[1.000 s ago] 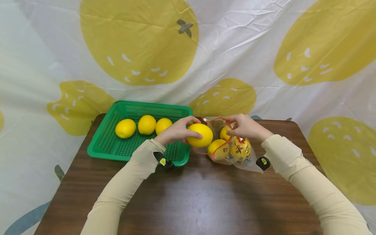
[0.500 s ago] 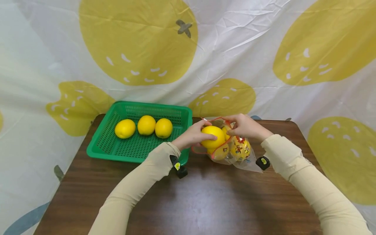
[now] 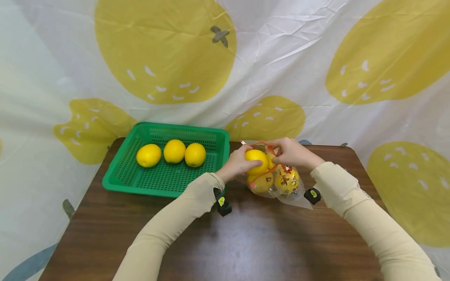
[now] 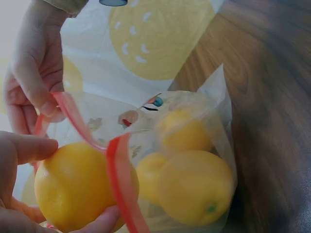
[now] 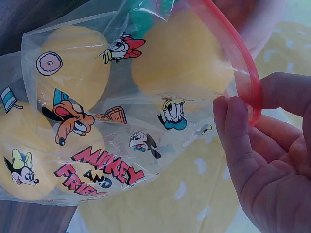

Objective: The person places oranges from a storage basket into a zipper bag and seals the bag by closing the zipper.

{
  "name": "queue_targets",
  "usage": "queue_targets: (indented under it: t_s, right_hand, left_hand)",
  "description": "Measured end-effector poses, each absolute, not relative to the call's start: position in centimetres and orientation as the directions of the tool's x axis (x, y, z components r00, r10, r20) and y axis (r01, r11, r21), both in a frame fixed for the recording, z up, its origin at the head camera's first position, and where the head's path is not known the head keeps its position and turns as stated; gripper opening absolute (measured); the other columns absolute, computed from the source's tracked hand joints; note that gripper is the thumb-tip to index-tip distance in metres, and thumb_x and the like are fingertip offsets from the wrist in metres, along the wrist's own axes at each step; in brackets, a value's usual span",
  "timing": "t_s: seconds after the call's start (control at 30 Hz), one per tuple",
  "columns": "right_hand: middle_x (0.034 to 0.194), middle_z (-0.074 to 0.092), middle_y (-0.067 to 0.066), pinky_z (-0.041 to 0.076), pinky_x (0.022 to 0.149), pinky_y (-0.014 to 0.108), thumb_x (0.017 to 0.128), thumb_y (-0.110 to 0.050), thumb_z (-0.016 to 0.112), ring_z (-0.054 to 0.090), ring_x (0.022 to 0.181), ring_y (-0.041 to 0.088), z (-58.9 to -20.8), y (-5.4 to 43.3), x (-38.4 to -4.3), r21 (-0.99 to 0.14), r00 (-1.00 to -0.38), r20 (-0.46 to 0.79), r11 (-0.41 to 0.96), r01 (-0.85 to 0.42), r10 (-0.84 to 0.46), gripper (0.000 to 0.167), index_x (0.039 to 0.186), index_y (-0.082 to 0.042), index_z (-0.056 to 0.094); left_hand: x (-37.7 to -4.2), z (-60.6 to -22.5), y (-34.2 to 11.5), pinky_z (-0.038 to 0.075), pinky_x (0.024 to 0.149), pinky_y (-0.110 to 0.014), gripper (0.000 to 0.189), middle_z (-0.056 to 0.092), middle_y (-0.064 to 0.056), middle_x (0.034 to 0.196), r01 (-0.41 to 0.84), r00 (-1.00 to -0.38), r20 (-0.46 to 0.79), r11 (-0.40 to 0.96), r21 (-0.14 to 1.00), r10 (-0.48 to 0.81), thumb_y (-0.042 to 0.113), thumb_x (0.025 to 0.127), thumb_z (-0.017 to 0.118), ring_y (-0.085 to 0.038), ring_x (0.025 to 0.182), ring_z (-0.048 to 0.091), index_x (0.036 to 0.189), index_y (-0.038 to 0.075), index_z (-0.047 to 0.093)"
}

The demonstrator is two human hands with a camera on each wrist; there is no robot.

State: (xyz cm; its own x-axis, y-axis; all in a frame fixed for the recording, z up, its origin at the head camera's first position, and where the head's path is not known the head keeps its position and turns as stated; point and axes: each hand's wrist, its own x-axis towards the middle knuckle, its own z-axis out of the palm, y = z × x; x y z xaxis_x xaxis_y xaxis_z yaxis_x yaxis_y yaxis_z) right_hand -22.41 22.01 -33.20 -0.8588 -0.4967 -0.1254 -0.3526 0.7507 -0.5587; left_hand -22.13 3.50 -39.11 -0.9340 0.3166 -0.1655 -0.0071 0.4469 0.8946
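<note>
My left hand (image 3: 239, 162) grips a yellow lemon (image 4: 73, 187), thumb and fingers round its sides, within the mouth of a clear zip bag (image 5: 170, 141). At the bag's red-edged opening, my right hand (image 3: 292, 153) pinches the rim between thumb and fingers and keeps it spread. Several lemons (image 4: 194, 187) lie inside the bag, visible through its cartoon-printed plastic. The held lemon is close against them in the head view. A red zip strip (image 4: 121, 179) crosses in front of part of the held lemon in the left wrist view.
Left of the bag stands a green perforated basket (image 3: 163, 191) with three lemons (image 3: 174, 151) in it. Both basket and bag are on a dark brown wooden table (image 3: 246, 242). Behind hangs a white cloth (image 3: 277, 58) printed with big yellow fruit.
My left hand has moved right from the basket's edge, bringing the lemon into the bag's mouth. The right hand keeps its hold on the rim at nearly the same place.
</note>
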Motion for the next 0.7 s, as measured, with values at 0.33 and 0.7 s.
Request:
queue_targets:
  t_s: [0.33,0.7]
  right_hand:
    - [0.111,0.059,0.023,0.045,0.047,0.027,0.073,0.004,0.059,0.054,0.052,0.016,-33.0,22.2,-22.3,-0.553,-0.845,-0.119,0.742,-0.379,-0.521,0.060,0.132,-0.002,0.046]
    - [0.115,0.058,0.023,0.047,0.051,0.028,0.075,0.005,0.059,0.061,0.065,0.022,-32.8,22.6,-22.4,-0.571,-0.841,-0.121,0.730,-0.376,-0.527,0.060,0.132,0.000,0.045]
  left_hand:
    - [-22.0,-39.5,4.5,0.050,0.067,-0.028,0.066,0.043,-0.019,0.119,-0.027,-0.950,-0.187,0.528,0.849,0.252,0.035,0.081,0.065,-0.026,0.097,0.049,0.134,0.007,0.037]
    - [-22.2,-39.4,5.2,0.051,0.078,-0.032,0.058,0.048,-0.017,0.120,-0.035,-0.950,-0.188,0.514,0.857,0.250,0.026,0.082,0.066,-0.026,0.101,0.051,0.131,0.006,0.043]
